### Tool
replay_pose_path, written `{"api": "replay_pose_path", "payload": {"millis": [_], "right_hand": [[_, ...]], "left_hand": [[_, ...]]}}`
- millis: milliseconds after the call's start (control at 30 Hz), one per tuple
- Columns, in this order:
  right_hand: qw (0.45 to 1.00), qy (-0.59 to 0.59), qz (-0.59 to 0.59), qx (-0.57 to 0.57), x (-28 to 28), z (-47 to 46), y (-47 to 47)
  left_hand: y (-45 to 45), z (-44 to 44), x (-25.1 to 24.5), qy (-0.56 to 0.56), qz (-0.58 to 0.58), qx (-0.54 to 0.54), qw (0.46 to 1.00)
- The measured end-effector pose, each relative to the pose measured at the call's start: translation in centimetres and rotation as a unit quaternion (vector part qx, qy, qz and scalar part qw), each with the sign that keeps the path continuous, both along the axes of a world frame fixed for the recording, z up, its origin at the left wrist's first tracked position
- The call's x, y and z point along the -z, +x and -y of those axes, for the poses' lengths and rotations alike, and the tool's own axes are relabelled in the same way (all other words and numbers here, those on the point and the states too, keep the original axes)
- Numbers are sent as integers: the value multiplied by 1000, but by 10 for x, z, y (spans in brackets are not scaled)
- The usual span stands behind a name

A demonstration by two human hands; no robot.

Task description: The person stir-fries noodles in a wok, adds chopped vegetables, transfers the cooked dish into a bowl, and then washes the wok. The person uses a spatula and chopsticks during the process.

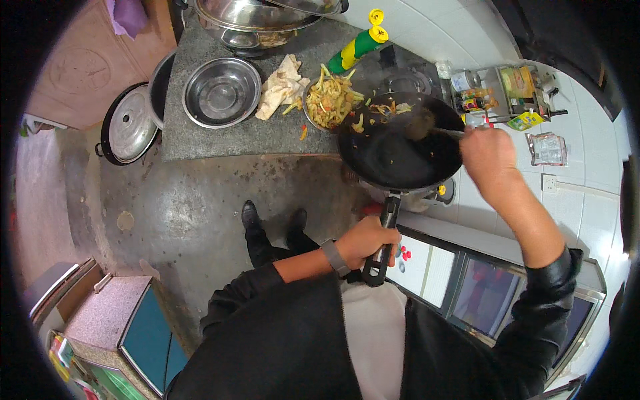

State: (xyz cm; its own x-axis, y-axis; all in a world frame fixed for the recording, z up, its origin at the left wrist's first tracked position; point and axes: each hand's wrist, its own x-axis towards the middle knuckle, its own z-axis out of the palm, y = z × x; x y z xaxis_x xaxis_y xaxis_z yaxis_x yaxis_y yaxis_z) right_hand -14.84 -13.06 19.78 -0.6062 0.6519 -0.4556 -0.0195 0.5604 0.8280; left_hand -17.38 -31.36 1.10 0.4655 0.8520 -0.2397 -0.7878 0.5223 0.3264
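My left hand is wrapped around the black handle of a dark wok. The wok is tilted, its far left rim against a metal bowl heaped with cooked vegetables. My right hand grips a spatula by its handle, and the blurred head of that tool is inside the wok. A few vegetable scraps cling near the wok's far rim. One piece lies at the rim beside the bowl, and an orange bit rests on the counter.
An empty steel basin, a crumpled cloth and a green bottle with its yellow cap open stand on the grey counter. A large steel pot is behind. Seasoning bottles line the tiled wall; a lidded pan sits left.
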Motion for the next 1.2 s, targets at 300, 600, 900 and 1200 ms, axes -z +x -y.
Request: {"api": "replay_pose_path", "payload": {"millis": [300, 600, 900, 1200], "right_hand": [[997, 7, -12, -73, -3, -6, 19], [991, -50, -43, -117, 35, -13, 11], [983, -108, -119, -90, 31, -26, -1], [988, -109, -108, 13, -4, -38, -1]], "left_hand": [[-1, 4, -2, 23, 4, -25, 999], [3, 6, 4, 13, 16, -2, 1000], [1, 7, 3, 14, 14, -22, 1000], [-1, 6, 2, 5, 11, -7, 1000]]}}
